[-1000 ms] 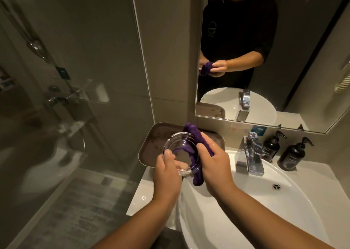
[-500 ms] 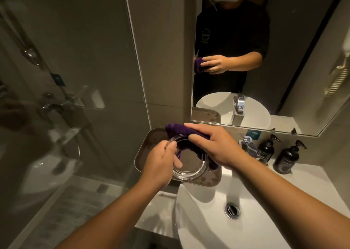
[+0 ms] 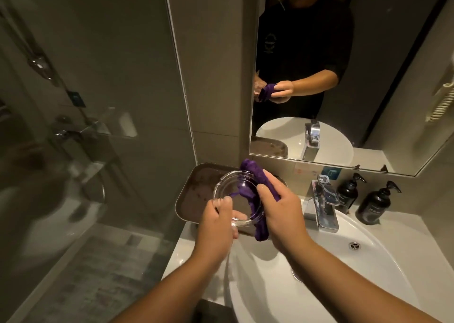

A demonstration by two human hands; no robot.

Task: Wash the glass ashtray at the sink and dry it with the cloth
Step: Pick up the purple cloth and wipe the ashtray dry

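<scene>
Two hands meet over the left rim of the basin (image 3: 383, 261); the left hand (image 3: 216, 227) curls round the near edge of the glass ashtray (image 3: 237, 198), thumb on the rim and fingers beneath, while the right hand (image 3: 278, 211) grips the purple cloth (image 3: 254, 175) and presses it over the ashtray's right rim and into the bowl. The ashtray is held in the air, tilted toward the person, above the near edge of the brown tray (image 3: 194, 190) and the counter's left corner; it looks thick, stiff and fairly heavy, likely slick if any water remains, and it would chip or break against the basin if dropped; the rim, with fingers under the base, seems the safest hold. The cloth is soft and bunches easily, so it can reach into the notches. Just right of the hands stands the chrome tap (image 3: 321, 204), close enough to knock; farther right, at the counter's back edge, two dark pump bottles (image 3: 374, 203) stand well clear; the mirror (image 3: 344, 77) rises behind.
</scene>
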